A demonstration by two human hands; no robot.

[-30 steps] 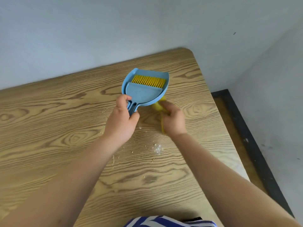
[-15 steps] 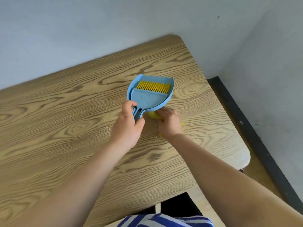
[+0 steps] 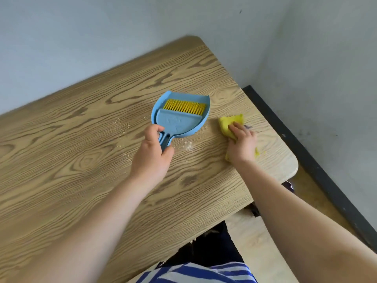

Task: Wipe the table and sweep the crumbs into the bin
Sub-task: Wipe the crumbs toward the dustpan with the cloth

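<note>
Crumbs [image 3: 188,147] lie on the table [image 3: 67,160] between the hands. Left hand [image 3: 152,154] grips the handle of the dustpan [image 3: 181,115], brush [image 3: 183,112] nested inside. Right hand [image 3: 241,145] presses flat-fingered on a yellow cloth [image 3: 230,124] near the table's right edge.

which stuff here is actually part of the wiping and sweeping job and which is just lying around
Part of the job:
- blue dustpan with the yellow-bristled brush nested in it, gripped by the left hand
- yellow cloth, pressed under the right hand
- crumbs scattered on the table

Just lying about:
- small dark scrap beside the cloth
- No bin is in view.
</note>
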